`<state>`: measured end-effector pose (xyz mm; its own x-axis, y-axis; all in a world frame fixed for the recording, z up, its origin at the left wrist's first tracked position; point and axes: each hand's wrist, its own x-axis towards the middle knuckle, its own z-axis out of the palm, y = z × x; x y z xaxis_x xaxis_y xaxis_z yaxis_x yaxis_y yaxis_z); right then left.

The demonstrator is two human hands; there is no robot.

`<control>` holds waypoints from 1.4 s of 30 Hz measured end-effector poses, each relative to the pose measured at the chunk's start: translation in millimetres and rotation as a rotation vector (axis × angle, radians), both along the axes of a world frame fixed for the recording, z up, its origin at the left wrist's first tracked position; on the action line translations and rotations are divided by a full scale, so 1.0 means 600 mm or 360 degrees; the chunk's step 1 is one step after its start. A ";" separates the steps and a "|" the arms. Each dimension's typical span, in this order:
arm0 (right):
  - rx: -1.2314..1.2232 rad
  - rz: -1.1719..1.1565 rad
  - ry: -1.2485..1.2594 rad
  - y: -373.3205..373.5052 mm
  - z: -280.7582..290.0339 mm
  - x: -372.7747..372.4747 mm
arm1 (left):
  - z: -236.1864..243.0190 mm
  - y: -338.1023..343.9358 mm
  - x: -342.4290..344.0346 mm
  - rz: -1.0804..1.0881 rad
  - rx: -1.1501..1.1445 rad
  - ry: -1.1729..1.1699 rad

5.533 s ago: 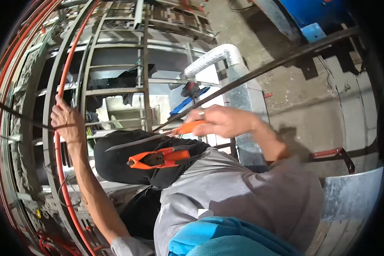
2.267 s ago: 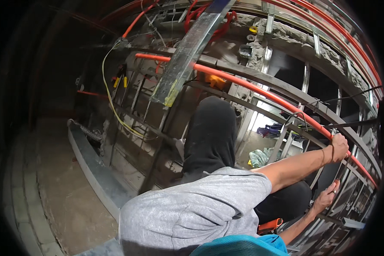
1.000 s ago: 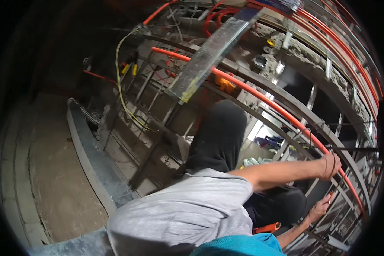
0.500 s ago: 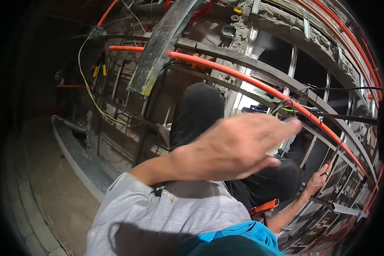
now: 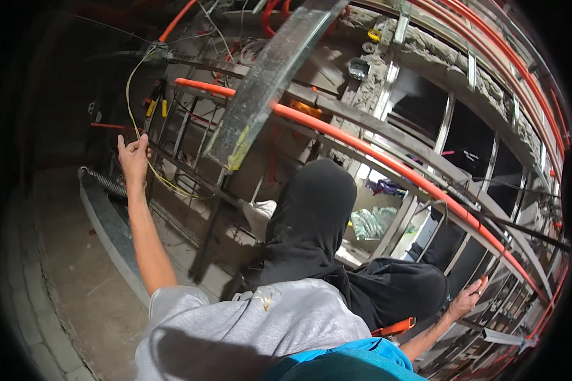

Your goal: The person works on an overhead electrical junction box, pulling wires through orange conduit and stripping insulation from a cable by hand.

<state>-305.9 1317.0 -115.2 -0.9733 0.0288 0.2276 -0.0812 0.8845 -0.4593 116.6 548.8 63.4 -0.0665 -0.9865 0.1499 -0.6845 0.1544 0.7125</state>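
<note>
My left arm stretches out to the far left, and my left hand (image 5: 133, 152) has its fingers closed around a thin yellow-green wire (image 5: 129, 95). The wire drops from a junction near an orange conduit, passes the fingers and curves down to the right. My right hand (image 5: 468, 298), with a ring on one finger, is at the right, closed on a slim metal bar (image 5: 489, 272) of the framework. Its fingertips are partly hidden. Between the two hands are my knees in black trousers (image 5: 314, 209).
A long orange conduit (image 5: 362, 149) crosses in front of me. A wide galvanised metal channel (image 5: 267, 76) slants down over it. Yellow-handled pliers (image 5: 164, 108) hang near the left hand. A metal duct (image 5: 111, 222) lies along the floor at left. An orange-handled tool (image 5: 397, 327) is by my hip.
My left hand has swung from in front of my body out to the far left, onto the yellow-green wire. My right hand keeps its place on the framework. The view has shifted slightly.
</note>
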 end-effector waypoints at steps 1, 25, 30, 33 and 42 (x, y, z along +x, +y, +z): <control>0.0092 -0.0054 -0.0043 0.010 -0.005 0.000 | -0.008 -0.034 0.024 0.0106 0.0036 -0.0139; -0.0150 -0.0084 0.0091 -0.031 0.044 0.026 | 0.012 -0.326 0.020 0.0175 -0.0787 -0.0529; -0.0199 -0.0004 0.0145 -0.034 0.049 0.024 | 0.190 0.101 -0.268 -0.0691 -0.0953 0.0036; -0.0186 0.0020 0.0101 -0.037 0.059 0.022 | 0.192 0.316 -0.367 -0.1439 -0.0413 0.0129; -0.0143 0.0132 0.0068 -0.003 0.079 0.022 | -0.046 0.755 -0.702 -0.3352 -0.0247 0.0087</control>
